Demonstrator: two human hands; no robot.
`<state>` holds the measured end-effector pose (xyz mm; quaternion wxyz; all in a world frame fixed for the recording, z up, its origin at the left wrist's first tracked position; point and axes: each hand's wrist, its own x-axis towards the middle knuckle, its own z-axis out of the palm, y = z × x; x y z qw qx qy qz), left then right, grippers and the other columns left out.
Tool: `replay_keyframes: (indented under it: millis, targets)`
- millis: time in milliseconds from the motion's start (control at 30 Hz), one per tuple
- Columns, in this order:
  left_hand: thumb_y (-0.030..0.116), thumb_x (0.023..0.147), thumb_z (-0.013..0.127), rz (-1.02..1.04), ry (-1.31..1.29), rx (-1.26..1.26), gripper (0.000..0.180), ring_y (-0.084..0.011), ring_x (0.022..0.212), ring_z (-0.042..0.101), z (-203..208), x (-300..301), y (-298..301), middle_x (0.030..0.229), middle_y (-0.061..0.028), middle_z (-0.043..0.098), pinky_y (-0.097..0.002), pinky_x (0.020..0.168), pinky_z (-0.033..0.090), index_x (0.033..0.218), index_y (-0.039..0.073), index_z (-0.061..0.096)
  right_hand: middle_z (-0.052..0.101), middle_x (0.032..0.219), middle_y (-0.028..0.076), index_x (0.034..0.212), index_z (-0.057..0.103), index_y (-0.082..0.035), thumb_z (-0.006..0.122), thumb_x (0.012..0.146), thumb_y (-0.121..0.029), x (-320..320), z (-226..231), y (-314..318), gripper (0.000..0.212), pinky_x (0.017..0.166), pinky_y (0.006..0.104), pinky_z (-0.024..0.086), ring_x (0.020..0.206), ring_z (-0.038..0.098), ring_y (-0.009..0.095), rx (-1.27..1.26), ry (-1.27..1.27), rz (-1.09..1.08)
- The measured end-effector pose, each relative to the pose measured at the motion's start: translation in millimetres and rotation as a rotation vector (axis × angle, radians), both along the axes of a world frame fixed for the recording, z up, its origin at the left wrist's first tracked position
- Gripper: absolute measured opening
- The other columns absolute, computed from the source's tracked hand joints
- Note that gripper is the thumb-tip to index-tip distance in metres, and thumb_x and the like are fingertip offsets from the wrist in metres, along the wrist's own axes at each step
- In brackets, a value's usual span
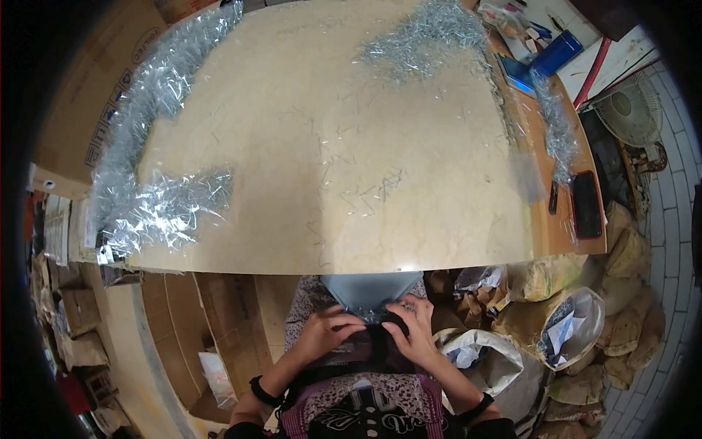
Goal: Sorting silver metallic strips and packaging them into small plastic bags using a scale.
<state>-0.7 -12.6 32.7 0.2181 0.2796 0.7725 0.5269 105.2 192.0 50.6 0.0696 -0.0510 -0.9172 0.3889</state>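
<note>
A pale blue-grey tray (371, 289) rests over my lap, its far part under the table edge. At its near end lies a small cluster of shiny silver bits (371, 316). My left hand (330, 331) comes to this end from the left, its fingers bent and pressed together at the bits. From the right, my right hand (414, 329) reaches the same spot, thumb and fingers drawn together. What either hand pinches is too small to make out.
On the cream tabletop (270, 146) lie piles of thin silver wire-like pieces (431, 40), with more along the left (164, 73). A phone (586, 205) sits at the right edge. Open sacks (570, 329) stand at my right, a cardboard box (234, 322) at my left.
</note>
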Motion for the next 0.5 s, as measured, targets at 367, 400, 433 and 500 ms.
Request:
replay_keyframes:
  millis: [367, 400, 433, 500]
  targets:
    - [0.008, 0.079, 0.074, 0.000, -0.041, 0.010, 0.012, -0.0243, 0.069, 0.065, -1, -9, 3, 0.085, -0.0093, 0.067, -0.0323, 0.063, 0.052, 0.091, 0.010, 0.074, 0.048, 0.103, 0.017, 0.132, 0.055, -0.019, 0.071, 0.084, -0.024, -11, -1, -4, 0.051, 0.088, 0.0402, 0.037, 0.095, 0.045, 0.034, -0.097, -0.195, 0.195]
    - [0.009, 0.079, 0.074, 0.041, -0.067, 0.017, 0.012, -0.0243, 0.069, 0.065, -1, -9, 2, 0.085, -0.0093, 0.066, -0.0324, 0.063, 0.052, 0.091, 0.010, 0.074, 0.048, 0.103, 0.016, 0.132, 0.054, -0.019, 0.071, 0.084, -0.024, -11, -1, -6, 0.051, 0.088, 0.0389, 0.038, 0.095, 0.045, 0.033, -0.127, -0.167, 0.178]
    - [0.009, 0.079, 0.074, -0.018, 0.029, 0.005, 0.011, -0.0245, 0.067, 0.065, -2, -6, 2, 0.084, -0.0097, 0.066, -0.0327, 0.063, 0.052, 0.091, 0.010, 0.074, 0.048, 0.103, 0.016, 0.133, 0.054, -0.020, 0.070, 0.085, -0.023, -11, 0, -7, 0.051, 0.088, 0.0390, 0.038, 0.096, 0.046, 0.033, -0.198, -0.216, 0.165]
    - [0.009, 0.079, 0.074, -0.028, 0.031, 0.009, 0.012, -0.0249, 0.068, 0.065, -4, -6, 1, 0.084, -0.0098, 0.067, -0.0327, 0.063, 0.052, 0.091, 0.010, 0.074, 0.049, 0.102, 0.017, 0.134, 0.053, -0.022, 0.068, 0.086, -0.019, -15, 6, -7, 0.051, 0.090, 0.0393, 0.038, 0.098, 0.046, 0.034, -0.338, -0.311, 0.138]
